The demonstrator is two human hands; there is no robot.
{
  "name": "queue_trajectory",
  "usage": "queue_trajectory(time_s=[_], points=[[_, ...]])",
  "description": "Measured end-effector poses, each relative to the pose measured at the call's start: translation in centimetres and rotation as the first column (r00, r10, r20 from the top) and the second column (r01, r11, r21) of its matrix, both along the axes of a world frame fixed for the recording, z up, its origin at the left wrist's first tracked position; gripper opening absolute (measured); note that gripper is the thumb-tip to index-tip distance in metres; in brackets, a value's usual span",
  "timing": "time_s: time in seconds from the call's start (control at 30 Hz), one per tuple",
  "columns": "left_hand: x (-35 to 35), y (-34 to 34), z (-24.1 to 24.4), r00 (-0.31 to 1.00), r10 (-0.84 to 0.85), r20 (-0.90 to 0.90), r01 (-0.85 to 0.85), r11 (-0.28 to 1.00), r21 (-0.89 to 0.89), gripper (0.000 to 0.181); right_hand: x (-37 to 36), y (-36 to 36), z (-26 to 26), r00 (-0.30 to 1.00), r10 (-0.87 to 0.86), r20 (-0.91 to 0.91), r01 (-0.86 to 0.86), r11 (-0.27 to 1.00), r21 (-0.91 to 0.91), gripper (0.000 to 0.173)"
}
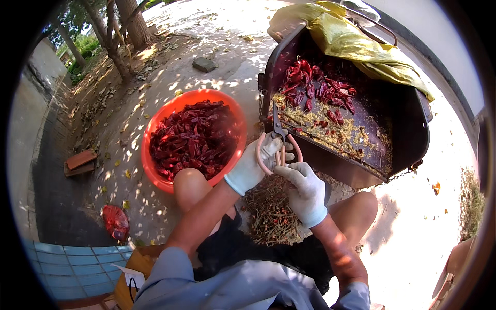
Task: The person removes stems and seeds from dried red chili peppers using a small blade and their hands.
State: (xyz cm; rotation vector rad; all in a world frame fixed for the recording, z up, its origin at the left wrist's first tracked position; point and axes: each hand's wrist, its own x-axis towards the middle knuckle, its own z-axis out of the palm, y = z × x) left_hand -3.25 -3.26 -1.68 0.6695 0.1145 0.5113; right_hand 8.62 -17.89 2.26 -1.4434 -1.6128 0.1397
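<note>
A pair of scissors point(277, 124) with dark blades and pinkish looped handles points away from me, towards the cart's near left corner. My left hand point(260, 157), in a white work glove, holds it around the handles just below the pivot. In a matching glove, my right hand point(304, 188) has its fingers closed at the lower end of the right handle loop, partly covering it. No pepper shows between the blades. Below both hands, a heap of cut pepper stems point(271, 217) lies on the ground between my legs.
An orange plastic basin point(155, 180) full of dried red chili peppers point(193, 143) stands left. At right, a dark metal cart bed point(372, 143) holds more peppers point(304, 79) and yellow seeds, with a yellow sheet point(341, 38) over its far rim. A stone, bricks and red plastic bag lie left.
</note>
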Motion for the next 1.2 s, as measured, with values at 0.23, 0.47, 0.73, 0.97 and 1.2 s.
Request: queue_trajectory(time_s=[0.23, 0.47, 0.73, 0.97, 1.2], points=[[-2.1, 3.3, 3.1, 0.933, 0.271, -0.236, -0.207, 0.942, 0.265, 0.035, 2.8, 3.0, 1.9, 0.647, -0.055, -0.761, -0.228, 0.938, -0.262, 0.035], [-0.3, 4.4, 5.7, 0.777, 0.471, -0.419, -0.134, 0.773, 0.62, 0.026, 9.5, 7.8, -0.1, 0.445, -0.099, -0.89, -0.349, 0.896, -0.274, 0.041], [0.5, 2.6, 3.0, 0.639, 0.758, -0.129, 0.087, 0.096, 0.992, 0.035, 8.0, 7.8, 0.1, 0.339, -0.146, -0.929, -0.263, 0.934, -0.242, 0.031], [1.1, 2.7, 2.0, 0.652, 0.758, 0.005, 0.123, -0.112, 0.986, 0.044, 8.4, 7.8, -1.7, 0.249, -0.184, -0.951, -0.234, 0.941, -0.244, 0.022], [1.6, 2.8, 0.8, 0.654, 0.75, 0.104, 0.282, -0.369, 0.886, 0.054, 7.2, 8.1, -2.9, 0.287, -0.131, -0.949, -0.254, 0.945, -0.208, 0.018]])
